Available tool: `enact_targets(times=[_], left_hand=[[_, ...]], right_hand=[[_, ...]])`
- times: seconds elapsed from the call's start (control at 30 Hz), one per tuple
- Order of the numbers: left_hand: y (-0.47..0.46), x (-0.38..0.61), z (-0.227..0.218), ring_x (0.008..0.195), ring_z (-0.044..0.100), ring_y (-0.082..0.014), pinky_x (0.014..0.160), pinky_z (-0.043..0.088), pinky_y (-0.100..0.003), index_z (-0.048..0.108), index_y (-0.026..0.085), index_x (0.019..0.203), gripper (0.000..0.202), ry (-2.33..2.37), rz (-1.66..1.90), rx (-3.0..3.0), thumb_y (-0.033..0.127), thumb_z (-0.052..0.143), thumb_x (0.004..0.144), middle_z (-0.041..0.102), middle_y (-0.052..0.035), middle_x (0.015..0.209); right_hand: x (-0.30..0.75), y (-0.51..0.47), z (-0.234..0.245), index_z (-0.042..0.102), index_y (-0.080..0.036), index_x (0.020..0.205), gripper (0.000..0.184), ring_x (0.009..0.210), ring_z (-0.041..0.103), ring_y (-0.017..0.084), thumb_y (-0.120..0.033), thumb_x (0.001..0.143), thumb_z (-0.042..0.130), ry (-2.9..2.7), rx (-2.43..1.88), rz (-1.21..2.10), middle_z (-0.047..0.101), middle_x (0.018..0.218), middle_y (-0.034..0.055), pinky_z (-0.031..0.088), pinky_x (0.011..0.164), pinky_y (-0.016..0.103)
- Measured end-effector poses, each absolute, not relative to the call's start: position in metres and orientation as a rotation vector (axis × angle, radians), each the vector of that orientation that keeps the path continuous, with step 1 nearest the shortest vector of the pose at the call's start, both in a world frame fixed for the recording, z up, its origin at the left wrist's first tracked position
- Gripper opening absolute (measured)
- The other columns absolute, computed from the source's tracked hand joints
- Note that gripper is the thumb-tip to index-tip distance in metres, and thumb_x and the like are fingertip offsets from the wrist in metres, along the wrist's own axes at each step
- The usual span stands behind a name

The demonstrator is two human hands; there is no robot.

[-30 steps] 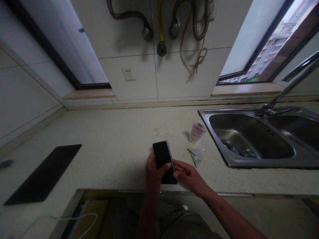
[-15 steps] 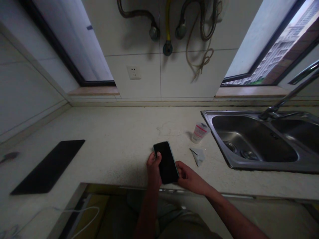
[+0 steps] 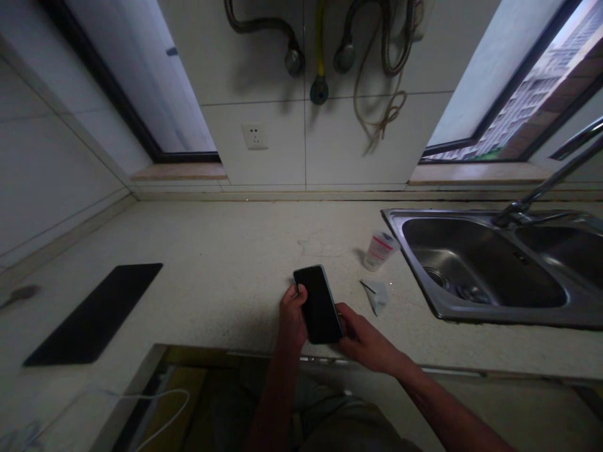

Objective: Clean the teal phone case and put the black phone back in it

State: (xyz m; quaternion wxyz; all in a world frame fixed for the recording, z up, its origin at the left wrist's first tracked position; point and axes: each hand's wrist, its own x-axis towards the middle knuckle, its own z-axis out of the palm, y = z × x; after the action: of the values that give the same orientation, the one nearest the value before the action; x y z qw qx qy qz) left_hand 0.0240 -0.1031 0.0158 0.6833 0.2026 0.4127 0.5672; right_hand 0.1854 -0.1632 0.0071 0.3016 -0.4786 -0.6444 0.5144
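A smartphone [image 3: 320,307] with a dark screen is held tilted near the counter's front edge. My left hand [image 3: 293,314] grips its left side, the thumb lying over the screen's edge. On the other side, my right hand [image 3: 360,336] has its fingers closed on the lower right edge of the phone. To the right lies a small folded grey-white piece of paper or cloth [image 3: 377,296]. Just behind that stands a clear plastic cup [image 3: 379,251] with red print.
A steel double sink [image 3: 480,263] with a faucet [image 3: 541,188] is set into the counter [image 3: 226,251] at right. A flat black panel [image 3: 94,314] lies at left, near a white cable [image 3: 160,395]. Hoses [image 3: 268,26] and a socket [image 3: 255,136] are on the wall.
The phone and both hands have shifted slightly right and up in the view. The whole scene has also moved a few pixels to the right. Both hands keep their hold.
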Motion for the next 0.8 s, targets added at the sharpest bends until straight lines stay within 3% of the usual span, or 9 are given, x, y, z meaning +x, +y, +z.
enact_targets(times=[0.17,0.4,0.6,0.8], left_hand=[[-0.100,0.027,0.014,0.069,0.062,-0.0164,0.067,0.047,-0.027,0.069,0.013,0.088,0.057,0.883,1.253,0.477,0.049,0.091,0.051,0.070,-0.0031,0.076],[-0.097,0.029,0.015,0.065,0.059,-0.0151,0.065,0.045,-0.027,0.069,0.011,0.084,0.057,0.888,1.233,0.481,0.051,0.091,0.050,0.068,-0.0036,0.075],[-0.100,0.035,0.012,0.058,0.053,-0.0121,0.059,0.042,-0.026,0.065,0.013,0.079,0.054,0.899,1.219,0.523,0.053,0.090,0.052,0.061,0.0003,0.066],[-0.102,0.040,0.013,0.059,0.051,-0.0117,0.061,0.042,-0.026,0.064,0.014,0.080,0.054,0.893,1.212,0.525,0.051,0.090,0.053,0.060,0.0006,0.067]], right_hand=[[0.189,-0.165,0.016,0.046,-0.021,0.100,0.032,0.064,0.041,0.012,-0.011,0.070,0.052,-1.783,-1.307,1.319,0.043,0.073,-0.0062,0.029,0.058,0.025],[0.186,-0.172,0.020,0.045,-0.021,0.106,0.039,0.068,0.046,0.014,-0.007,0.070,0.050,-1.832,-1.313,1.214,0.051,0.078,-0.0040,0.031,0.060,0.026],[0.192,-0.170,0.019,0.046,-0.021,0.098,0.035,0.067,0.042,0.011,-0.008,0.066,0.051,-1.659,-1.225,1.444,0.042,0.076,-0.0057,0.030,0.057,0.023],[0.196,-0.172,0.016,0.046,-0.021,0.097,0.035,0.067,0.039,0.011,-0.009,0.064,0.053,-1.613,-1.240,1.446,0.040,0.076,-0.0058,0.030,0.057,0.022]])
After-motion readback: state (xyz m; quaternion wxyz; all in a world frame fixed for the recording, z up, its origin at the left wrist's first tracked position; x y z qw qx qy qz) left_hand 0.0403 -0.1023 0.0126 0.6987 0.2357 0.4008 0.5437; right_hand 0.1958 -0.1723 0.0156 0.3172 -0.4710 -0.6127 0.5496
